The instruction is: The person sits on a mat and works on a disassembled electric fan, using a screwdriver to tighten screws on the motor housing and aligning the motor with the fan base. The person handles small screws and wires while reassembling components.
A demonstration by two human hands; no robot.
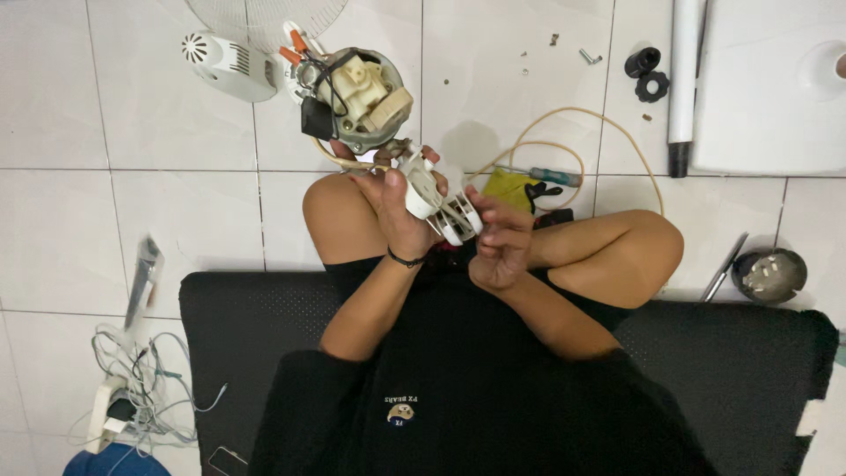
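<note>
A black cotton shirt (493, 397) fills the near edge, above a black perforated mat (238, 317) on the glossy white floor tiles (132, 106). The left hand (392, 207) is clamped around a white moulded plastic switch housing (436, 198), ribbed at its lower end; the right hand (502, 242) curls its fingers closed against that ribbed end. Just beyond, touching the housing, sits the bare round fan motor (357, 92) with cream plastic and grey metal. A cream rubbery cable (608, 123) loops toward the far right, past a green-handled screwdriver (538, 174).
</note>
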